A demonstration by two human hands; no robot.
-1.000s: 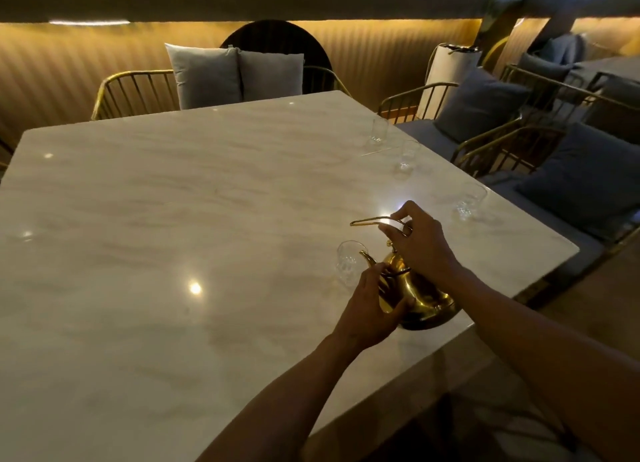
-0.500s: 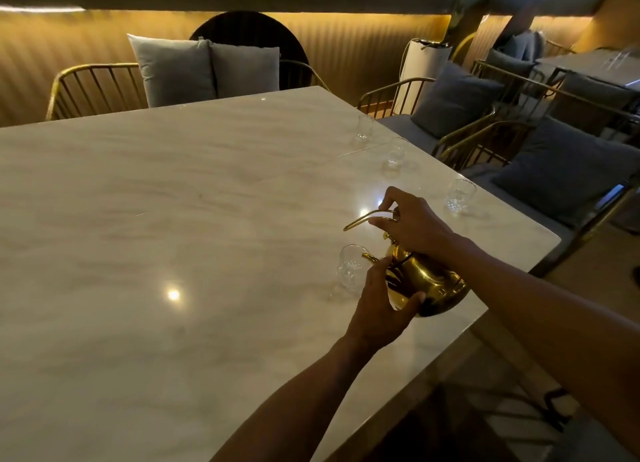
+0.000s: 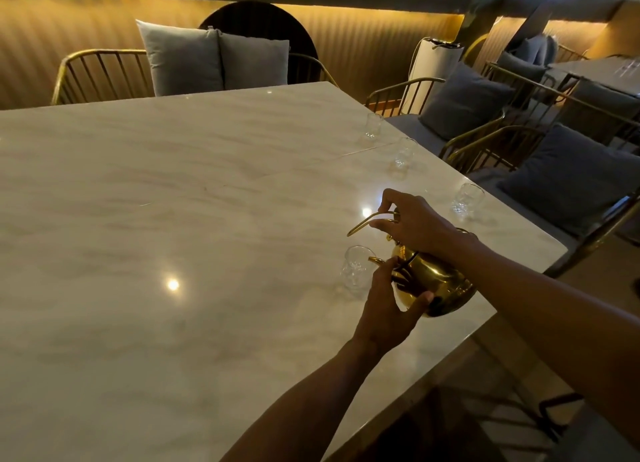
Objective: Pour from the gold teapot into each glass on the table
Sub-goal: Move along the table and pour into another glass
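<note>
Round polished gold metal teapot [image 3: 433, 285], right of centre and a little low in the frame, tipped over toward frame left above the pale marble tabletop [image 3: 173, 219], close to its right-hand edge. Short curved spout [image 3: 376, 261] aimed left, tip just at the rim of the nearest small clear faceted glass [image 3: 355, 269]; long axis from belly to spout running roughly right to left across the frame, so the glass sits directly left of the pot, just beside it. No visible stream; whether liquid is running cannot be told. Right hand [image 3: 419, 224] above the pot, clenched around the thin gold looped handle [image 3: 372, 221], carrying the weight. Left hand [image 3: 388, 309] below and left, cupped against the belly with thumb and fingers pressed to the metal, steadying the tilt; nearer to the glass than the right. Judging from this, first pour in hand, with any further tilt needing to stay toward frame left to keep spout over rim. Count: one teapot; four glasses, the near one at the spout, a second [image 3: 465, 202] to the upper right near the table edge, a third [image 3: 401, 155] and fourth [image 3: 372, 126] farther up the same edge. Beyond, gold wire-frame chairs [image 3: 100, 75] with grey cushions [image 3: 214, 60] along the top of the frame.
</note>
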